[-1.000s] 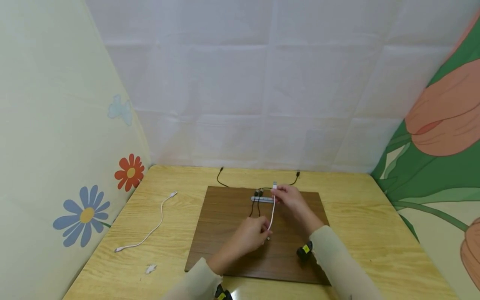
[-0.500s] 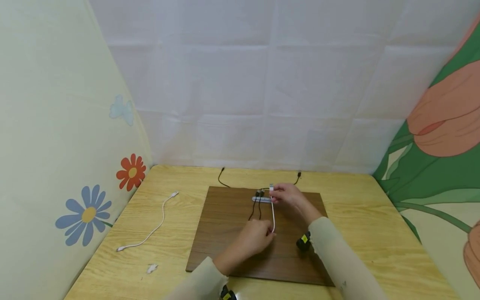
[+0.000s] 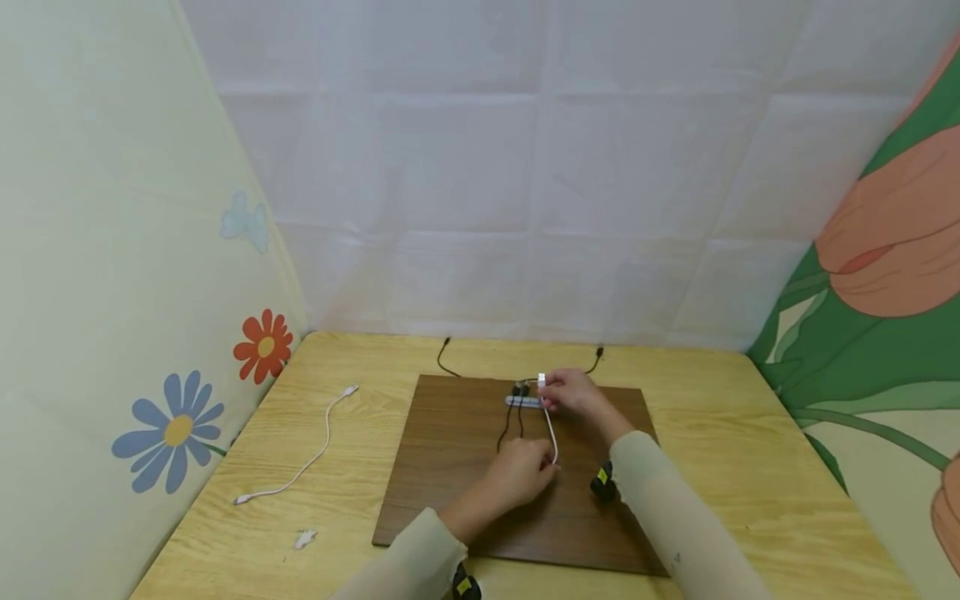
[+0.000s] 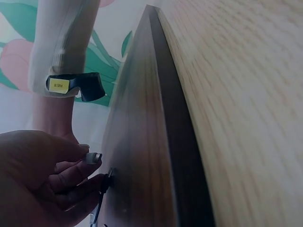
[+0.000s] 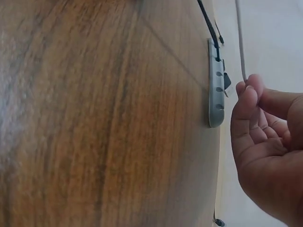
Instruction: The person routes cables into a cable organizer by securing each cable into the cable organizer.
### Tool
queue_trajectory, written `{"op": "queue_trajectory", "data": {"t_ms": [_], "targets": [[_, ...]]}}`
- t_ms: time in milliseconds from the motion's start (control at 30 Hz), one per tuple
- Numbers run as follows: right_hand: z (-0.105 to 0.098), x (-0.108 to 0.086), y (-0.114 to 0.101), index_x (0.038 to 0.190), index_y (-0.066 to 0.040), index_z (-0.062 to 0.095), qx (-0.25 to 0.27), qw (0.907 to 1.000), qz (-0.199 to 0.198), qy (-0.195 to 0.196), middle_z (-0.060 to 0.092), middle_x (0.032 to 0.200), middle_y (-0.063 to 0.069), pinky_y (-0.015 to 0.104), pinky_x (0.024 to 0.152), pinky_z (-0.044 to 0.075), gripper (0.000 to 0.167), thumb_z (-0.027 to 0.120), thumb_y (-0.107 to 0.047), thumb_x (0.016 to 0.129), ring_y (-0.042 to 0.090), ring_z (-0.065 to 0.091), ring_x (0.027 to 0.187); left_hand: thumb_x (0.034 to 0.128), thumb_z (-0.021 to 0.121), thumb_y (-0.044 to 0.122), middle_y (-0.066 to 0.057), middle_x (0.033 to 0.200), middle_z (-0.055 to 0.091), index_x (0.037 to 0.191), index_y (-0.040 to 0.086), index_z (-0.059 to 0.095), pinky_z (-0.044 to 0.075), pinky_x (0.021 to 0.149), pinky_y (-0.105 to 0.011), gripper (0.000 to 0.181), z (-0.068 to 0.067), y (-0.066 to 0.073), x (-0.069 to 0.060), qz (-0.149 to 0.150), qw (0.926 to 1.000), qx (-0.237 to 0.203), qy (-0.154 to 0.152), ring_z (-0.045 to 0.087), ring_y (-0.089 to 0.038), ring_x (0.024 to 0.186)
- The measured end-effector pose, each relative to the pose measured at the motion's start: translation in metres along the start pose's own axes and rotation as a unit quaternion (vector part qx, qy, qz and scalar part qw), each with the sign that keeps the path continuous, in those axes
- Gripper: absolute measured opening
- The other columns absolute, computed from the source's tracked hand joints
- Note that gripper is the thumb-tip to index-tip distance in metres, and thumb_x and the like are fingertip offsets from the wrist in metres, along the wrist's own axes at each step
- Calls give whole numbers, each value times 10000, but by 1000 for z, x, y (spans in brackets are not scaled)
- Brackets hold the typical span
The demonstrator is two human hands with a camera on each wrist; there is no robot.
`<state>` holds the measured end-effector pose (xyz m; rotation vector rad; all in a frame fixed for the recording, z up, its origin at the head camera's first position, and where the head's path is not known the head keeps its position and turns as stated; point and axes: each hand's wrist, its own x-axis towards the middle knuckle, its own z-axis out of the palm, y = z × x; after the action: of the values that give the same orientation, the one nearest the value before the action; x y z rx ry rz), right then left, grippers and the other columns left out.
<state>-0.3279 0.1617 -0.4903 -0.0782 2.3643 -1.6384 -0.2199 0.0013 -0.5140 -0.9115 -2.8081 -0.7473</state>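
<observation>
A white USB cable (image 3: 553, 435) is stretched between my two hands above the brown board. My right hand (image 3: 576, 392) pinches it just below its upright USB plug (image 3: 542, 381), beside the grey cable holder (image 5: 216, 101). Lower down, my left hand (image 3: 519, 473) pinches the other end; its small metal-tipped connector (image 4: 93, 158) pokes out past the thumb in the left wrist view. The holder is fixed near the board's far edge and has several slots. Two black cables (image 3: 501, 433) sit in its left part, while slots nearer my right hand hold nothing.
The brown board (image 3: 431, 467) lies on a light wooden table (image 3: 738, 450). Another white cable (image 3: 324, 446) rests on the left, near a small white scrap (image 3: 305, 539). Black cable ends (image 3: 598, 354) stick out behind the board. A white sheet (image 3: 465, 167) hangs at the back.
My right hand has shifted slightly left, bringing the plug over the holder. My left hand has moved right, and the white cable now slants down to the right.
</observation>
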Motion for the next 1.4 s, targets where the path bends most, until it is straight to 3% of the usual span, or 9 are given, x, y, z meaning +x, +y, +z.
{"op": "queue_trajectory", "data": {"t_ms": [300, 467, 567, 933, 1033, 1233, 1400], "targets": [[9, 3, -3, 1071, 111, 626, -524, 9979, -214, 305, 705, 835, 129, 231, 612, 545, 160, 654, 8, 952, 87, 620, 656, 891, 769, 255, 75, 658, 615, 774, 176, 646, 429, 537, -267, 188, -3, -3, 1, -188, 9992, 334, 59, 584, -117, 603], [8, 2, -4, 971, 57, 637, -975, 9935, -522, 252, 684, 772, 88, 249, 587, 545, 90, 664, -27, 953, 99, 623, 621, 881, 777, 269, 48, 626, 600, 709, 175, 604, 443, 520, -316, 262, -7, -1, 1, -251, 9975, 666, 21, 613, -171, 596], [9, 2, -4, 987, 47, 647, -1079, 9922, -554, 272, 683, 785, 87, 267, 591, 551, 103, 677, -45, 951, 113, 631, 625, 885, 772, 277, 24, 640, 624, 705, 170, 609, 467, 544, -336, 265, -8, -1, 1, -258, 9953, 933, -2, 641, -205, 623], [17, 8, -1, 1060, 52, 672, -1343, 9887, -211, 629, 709, 875, 110, 250, 596, 546, 165, 707, -54, 939, 87, 619, 626, 877, 740, 216, 4, 649, 635, 709, 151, 622, 491, 530, -308, 215, -9, 3, -3, -23, 9770, 2131, 77, 632, -174, 598], [18, 9, 1, 1045, 62, 675, -1315, 9888, -171, 690, 715, 864, 113, 235, 582, 534, 167, 716, -49, 927, 83, 611, 610, 849, 737, 177, 3, 673, 644, 748, 141, 645, 506, 588, -300, 142, -6, 3, -5, 24, 9697, 2439, 133, 642, -172, 630], [19, 11, 2, 1027, 43, 698, -1336, 9877, -1, 815, 714, 808, 80, 219, 570, 522, 156, 731, -61, 916, 83, 604, 592, 837, 719, 162, -2, 726, 676, 822, 125, 664, 537, 882, -325, 68, -5, 5, -8, 106, 9542, 2984, 194, 685, -159, 734], [20, 11, 2, 1047, 39, 710, -1377, 9867, 75, 861, 708, 751, 63, 224, 570, 524, 177, 734, -76, 916, 88, 611, 587, 868, 680, 161, -11, 769, 694, 856, 127, 690, 502, 985, -365, 37, -7, 6, -9, -50, 9537, 3007, -38, 694, -160, 798]]}}
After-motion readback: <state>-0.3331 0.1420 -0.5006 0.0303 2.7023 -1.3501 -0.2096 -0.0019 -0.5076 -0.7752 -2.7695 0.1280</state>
